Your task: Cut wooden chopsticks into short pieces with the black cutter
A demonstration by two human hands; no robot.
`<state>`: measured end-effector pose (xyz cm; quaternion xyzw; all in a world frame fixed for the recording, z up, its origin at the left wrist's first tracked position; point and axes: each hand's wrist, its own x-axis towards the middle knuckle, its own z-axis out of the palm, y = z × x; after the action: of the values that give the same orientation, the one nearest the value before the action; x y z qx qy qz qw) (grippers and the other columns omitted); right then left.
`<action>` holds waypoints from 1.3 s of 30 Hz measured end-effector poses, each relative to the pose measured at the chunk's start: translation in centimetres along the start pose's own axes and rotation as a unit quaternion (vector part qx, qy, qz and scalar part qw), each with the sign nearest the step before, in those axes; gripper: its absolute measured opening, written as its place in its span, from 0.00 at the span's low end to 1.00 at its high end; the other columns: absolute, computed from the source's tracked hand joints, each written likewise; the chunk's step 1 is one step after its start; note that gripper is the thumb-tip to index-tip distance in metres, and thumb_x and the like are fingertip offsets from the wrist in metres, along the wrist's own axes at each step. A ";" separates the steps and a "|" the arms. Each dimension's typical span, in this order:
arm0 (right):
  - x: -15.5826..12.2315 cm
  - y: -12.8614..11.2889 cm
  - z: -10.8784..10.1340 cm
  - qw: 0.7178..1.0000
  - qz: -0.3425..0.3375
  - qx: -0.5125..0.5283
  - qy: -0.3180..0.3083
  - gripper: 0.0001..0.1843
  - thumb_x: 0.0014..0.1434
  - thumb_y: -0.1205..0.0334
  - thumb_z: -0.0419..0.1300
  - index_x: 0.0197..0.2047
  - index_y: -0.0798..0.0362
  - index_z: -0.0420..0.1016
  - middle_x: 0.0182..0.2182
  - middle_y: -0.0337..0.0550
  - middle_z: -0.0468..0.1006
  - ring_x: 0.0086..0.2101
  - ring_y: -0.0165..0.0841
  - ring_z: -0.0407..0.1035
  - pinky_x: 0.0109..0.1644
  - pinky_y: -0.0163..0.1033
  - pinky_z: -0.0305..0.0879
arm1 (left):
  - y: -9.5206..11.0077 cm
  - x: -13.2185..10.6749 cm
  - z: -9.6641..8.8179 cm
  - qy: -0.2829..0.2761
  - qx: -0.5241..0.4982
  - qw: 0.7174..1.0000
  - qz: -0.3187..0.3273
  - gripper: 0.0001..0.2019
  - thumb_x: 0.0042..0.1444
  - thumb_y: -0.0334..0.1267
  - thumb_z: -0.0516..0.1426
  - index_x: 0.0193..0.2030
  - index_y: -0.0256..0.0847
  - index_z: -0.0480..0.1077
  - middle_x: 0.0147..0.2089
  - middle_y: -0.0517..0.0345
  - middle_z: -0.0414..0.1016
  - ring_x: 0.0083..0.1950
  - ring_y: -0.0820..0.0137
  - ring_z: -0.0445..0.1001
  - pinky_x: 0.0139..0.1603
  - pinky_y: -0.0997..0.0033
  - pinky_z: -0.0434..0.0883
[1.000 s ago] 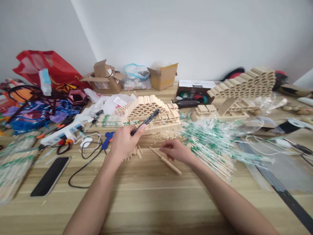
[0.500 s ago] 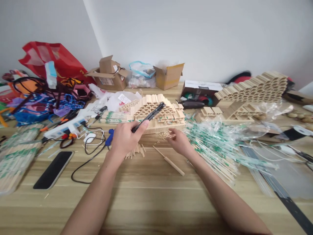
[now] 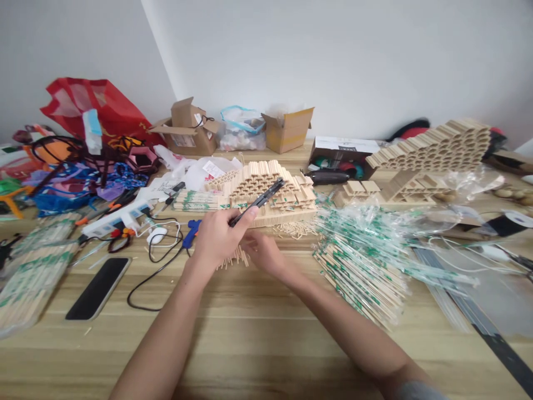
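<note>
Left hand [image 3: 217, 239] clamped on one black hand tool [image 3: 266, 195], tip angled away. Right hand [image 3: 267, 255] just beside, fingertips hidden, can't tell if holding. One phone [image 3: 97, 289] left of both arms. One blue glue gun [image 3: 191, 235] left of hands. One stepped stick structure [image 3: 250, 185] beyond tool. Far back: two brown cartons [image 3: 189, 143] flanking one blue-trimmed bag [image 3: 241, 140].

Soft light faintly shadows the pale wood-grained table [image 3: 250, 339]. The bare right hand [image 3: 265, 254] looks slightly blurred; outer edges stretch.
</note>
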<state>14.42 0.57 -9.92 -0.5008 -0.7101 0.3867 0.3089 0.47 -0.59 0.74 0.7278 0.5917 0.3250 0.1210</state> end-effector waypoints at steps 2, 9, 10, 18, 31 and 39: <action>-1.2 0.4 -1.8 1.000 -0.004 -0.015 0.024 0.08 0.63 0.68 0.61 0.44 0.51 0.80 0.42 0.48 0.85 0.42 0.41 0.79 0.48 0.43 0.72 | 0.0 0.0 -0.1 0.004 -0.001 1.000 -0.003 0.31 0.66 0.62 0.49 0.19 0.41 0.64 0.18 0.61 0.63 0.24 0.71 0.61 0.29 0.67 0.52; -7.8 3.6 -11.7 0.977 0.080 -0.196 -0.014 0.10 0.66 0.61 0.58 0.37 0.52 0.81 0.29 0.45 0.84 0.30 0.37 0.76 0.36 0.38 0.63 | 0.3 0.0 0.0 -0.008 -0.038 0.999 0.011 0.29 0.66 0.61 0.48 0.24 0.41 0.70 0.21 0.58 0.69 0.25 0.71 0.65 0.29 0.69 0.56; -8.8 4.1 -12.8 0.965 0.097 -0.242 -0.033 0.10 0.66 0.61 0.59 0.35 0.52 0.80 0.31 0.46 0.84 0.31 0.38 0.75 0.36 0.38 0.62 | 0.3 0.0 0.0 -0.014 -0.042 0.999 0.014 0.29 0.66 0.61 0.48 0.25 0.41 0.71 0.21 0.59 0.69 0.25 0.71 0.65 0.29 0.69 0.56; -13.6 5.8 -13.2 0.886 0.196 -0.408 -0.105 0.08 0.64 0.69 0.58 0.35 0.54 0.77 0.35 0.54 0.83 0.37 0.45 0.78 0.37 0.40 0.59 | 0.9 -0.1 0.5 -0.049 -0.040 0.998 0.018 0.29 0.66 0.63 0.49 0.24 0.42 0.67 0.20 0.63 0.63 0.25 0.72 0.63 0.30 0.68 0.55; -11.9 -1.9 -16.1 0.931 -0.057 0.276 0.230 0.11 0.65 0.51 0.58 0.36 0.49 0.67 0.24 0.34 0.59 0.23 0.31 0.53 0.28 0.37 0.53 | 0.2 -0.2 0.0 0.009 -0.032 0.999 0.027 0.28 0.65 0.61 0.51 0.24 0.41 0.71 0.19 0.60 0.68 0.23 0.72 0.65 0.28 0.69 0.57; -9.7 2.7 -11.6 0.925 -0.047 0.266 0.266 0.34 0.63 0.46 0.65 0.16 0.49 0.50 0.16 0.30 0.47 0.19 0.25 0.42 0.24 0.37 0.42 | 0.1 -0.2 0.3 0.010 -0.049 0.998 0.034 0.29 0.66 0.60 0.51 0.22 0.41 0.69 0.18 0.61 0.66 0.23 0.72 0.64 0.28 0.69 0.55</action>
<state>28.24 -5.31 -6.80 -0.4507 -0.4956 0.3989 0.6262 0.69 -0.77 0.52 0.7376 0.5507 0.3649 0.1396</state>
